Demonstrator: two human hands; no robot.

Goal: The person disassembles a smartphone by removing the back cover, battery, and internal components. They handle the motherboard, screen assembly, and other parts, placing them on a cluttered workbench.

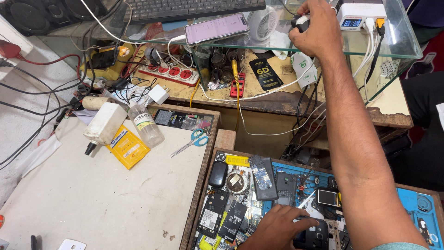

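Observation:
My right hand [314, 30] reaches far up to the glass shelf [397, 41], its fingers closed on a small black plug [299, 22] with a white cable end. My left hand [277, 227] is low in the view. It rests on a black phone [314, 237] lying on the blue repair mat [411, 199], fingers curled over the phone's left end. Around that hand lie several opened phones, circuit boards and batteries, including a dark phone body [263, 178] and a black oval part [218, 174].
On the glass shelf sit a lit smartphone [216, 28], a small white fan [262, 23] and a white multi-port charger [360, 14]. A red-socket power strip [169, 71] lies below. The white table [92, 199] holds scissors [192, 141], two bottles and a yellow packet [127, 147].

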